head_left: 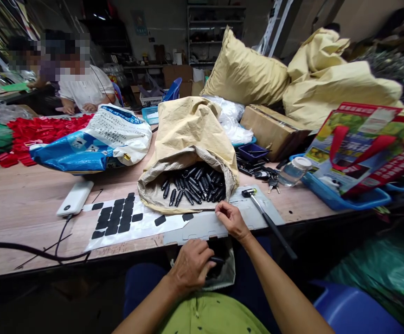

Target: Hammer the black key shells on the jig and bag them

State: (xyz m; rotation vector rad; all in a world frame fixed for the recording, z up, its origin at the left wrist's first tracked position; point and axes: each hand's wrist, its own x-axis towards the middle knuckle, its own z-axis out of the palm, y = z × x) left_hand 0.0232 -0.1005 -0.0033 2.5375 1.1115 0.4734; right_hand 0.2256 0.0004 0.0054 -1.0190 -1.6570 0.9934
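My left hand (192,265) is closed around a small black tapered plastic piece (217,260), whose end sticks out past the fingers. It is low at the table's front edge, above an open bag (230,273) at my lap. Thumb and fingertips pressed together, my right hand (232,221) is at the lower right of the mouth of a beige woven sack (188,125). What it pinches, if anything, is too small to make out. Many black tapered pieces (196,185) lie inside the sack's mouth. Under my right hand lies a grey sheet (202,228).
A hammer (271,227) overhangs the front edge at right. White paper with black stickers (118,215) and a white power bank (75,198) lie left. Beyond are red pieces (45,134), a blue-white sack (111,139), a jar (295,170) and keys (273,184). A person (83,88) sits across.
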